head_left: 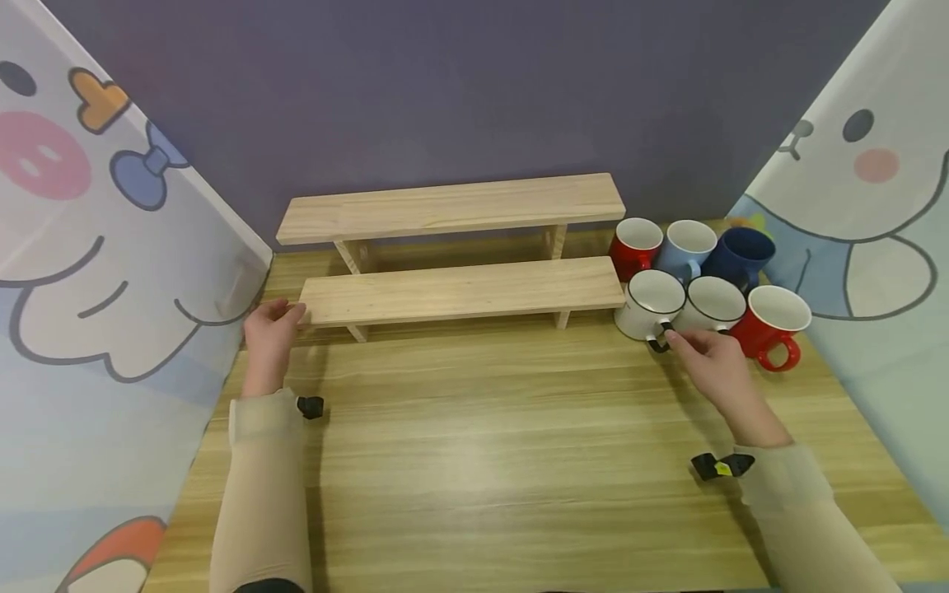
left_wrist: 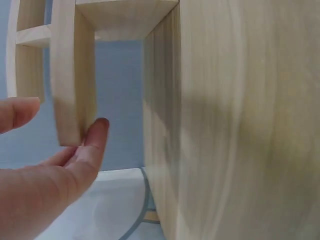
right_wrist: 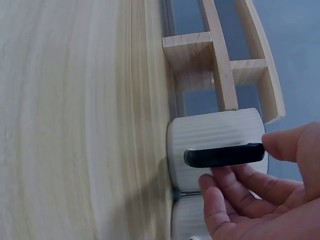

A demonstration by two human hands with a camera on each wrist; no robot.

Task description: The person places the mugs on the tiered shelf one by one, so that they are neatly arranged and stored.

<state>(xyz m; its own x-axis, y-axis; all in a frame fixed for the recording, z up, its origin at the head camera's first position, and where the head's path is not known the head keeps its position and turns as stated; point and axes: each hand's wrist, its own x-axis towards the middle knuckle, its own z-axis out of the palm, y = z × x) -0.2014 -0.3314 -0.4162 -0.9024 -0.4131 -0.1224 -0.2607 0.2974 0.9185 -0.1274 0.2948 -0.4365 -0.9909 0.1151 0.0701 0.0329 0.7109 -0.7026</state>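
At the front left of the row of mugs, a white mug point(head_left: 654, 303) with a black rim and ribbed sides stands on the table. My right hand point(head_left: 713, 362) grips its black handle point(right_wrist: 225, 155): the thumb is at the handle's upper end and the curled fingers are along its side. At the left end of the two-tier wooden shelf point(head_left: 460, 294) is my left hand point(head_left: 273, 329). Its fingertips point(left_wrist: 97, 131) touch the underside of the lower board's end, while the thumb stands apart above the board.
Beside the gripped mug stand a second white mug point(head_left: 712, 303) and a red mug point(head_left: 774, 321). Behind them are another red mug point(head_left: 630, 255), a light blue mug point(head_left: 685, 251) and a dark blue mug point(head_left: 739, 254). Cartoon-printed panels point(head_left: 853, 247) flank the wooden table point(head_left: 460, 453).
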